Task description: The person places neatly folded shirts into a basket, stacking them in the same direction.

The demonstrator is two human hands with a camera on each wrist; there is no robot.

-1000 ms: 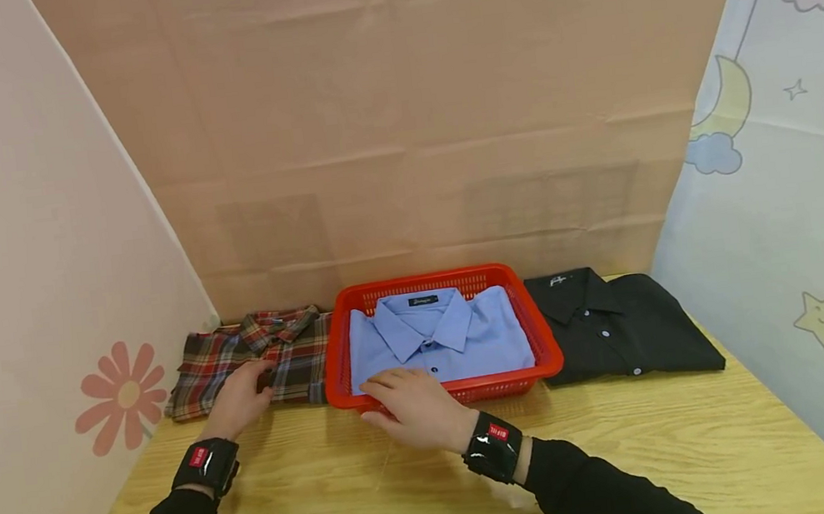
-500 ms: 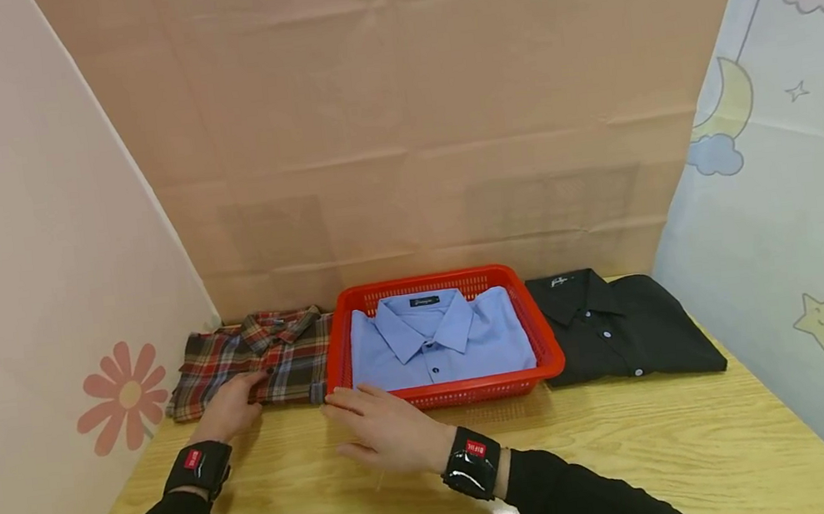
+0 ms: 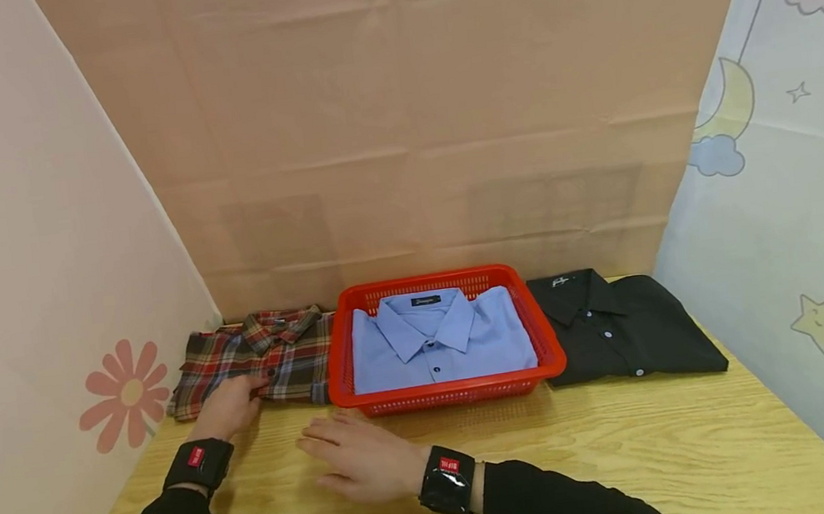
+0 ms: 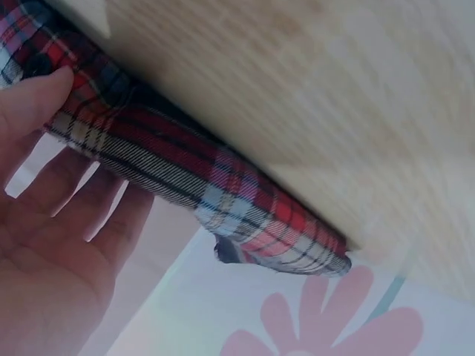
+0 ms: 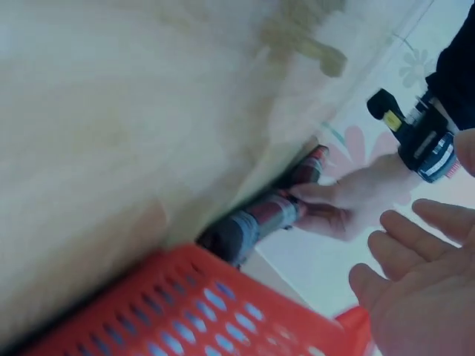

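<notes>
A folded plaid shirt (image 3: 299, 368) in red, dark and cream lies at the left in the head view. My left hand (image 3: 224, 409) is at its front edge. In the left wrist view the thumb (image 4: 56, 93) presses on that edge while the fingers reach over the shirt's other face, pinching it. My right hand (image 3: 369, 461) hovers over the table in front of the red basket, palm down, fingers loosely spread and holding nothing. Inside the basket (image 3: 449, 390) lies a folded light blue shirt (image 3: 401, 369), collar toward the back.
A folded black shirt (image 3: 654, 332) with pale buttons lies right of the basket. All stand on a wooden table (image 3: 628, 444) near a brown paper backdrop (image 3: 410, 165). Patterned panels (image 3: 22, 273) flank the left and right sides.
My right hand has left the basket's front rim and moved left and toward me. My left hand has drawn back slightly to the plaid shirt's front edge. The shirts have stayed in place.
</notes>
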